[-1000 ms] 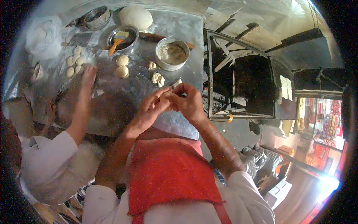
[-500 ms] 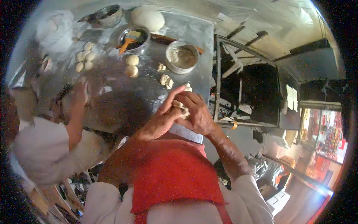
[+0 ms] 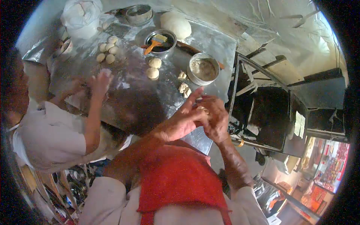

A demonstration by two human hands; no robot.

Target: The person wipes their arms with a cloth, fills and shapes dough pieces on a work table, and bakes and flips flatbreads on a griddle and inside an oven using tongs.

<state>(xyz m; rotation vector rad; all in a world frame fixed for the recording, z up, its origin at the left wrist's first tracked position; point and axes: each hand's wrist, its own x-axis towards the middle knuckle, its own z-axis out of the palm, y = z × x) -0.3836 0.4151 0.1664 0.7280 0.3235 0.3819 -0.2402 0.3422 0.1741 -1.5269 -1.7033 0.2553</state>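
Observation:
My left hand (image 3: 183, 119) and my right hand (image 3: 215, 117) meet over the near right part of the metal table, fingers pressed together. A small bit of a dough piece (image 3: 203, 109) shows between them; the rest is hidden by my fingers. My left index finger points up and away from the grip. Just beyond my fingertips lie torn dough lumps (image 3: 183, 88), with a smaller dough lump (image 3: 182, 75) past them. A round tin of flour (image 3: 203, 69) stands beside these lumps. To the left sit two smooth dough balls (image 3: 153, 72), touching each other.
A metal bowl (image 3: 174, 42) with an orange-handled brush (image 3: 153, 45) lying across it stands farther back, near a large dough mound (image 3: 176, 25). Several dough balls (image 3: 109, 49) cluster at left. A co-worker's hand (image 3: 100, 82) is over the table's left side. A dark metal-framed cabinet (image 3: 237, 101) borders the right.
The view has turned, so the table's things appear farther right and mostly lower. My fingers have closed more over the dough, which shows less. The co-worker's hand has also moved.

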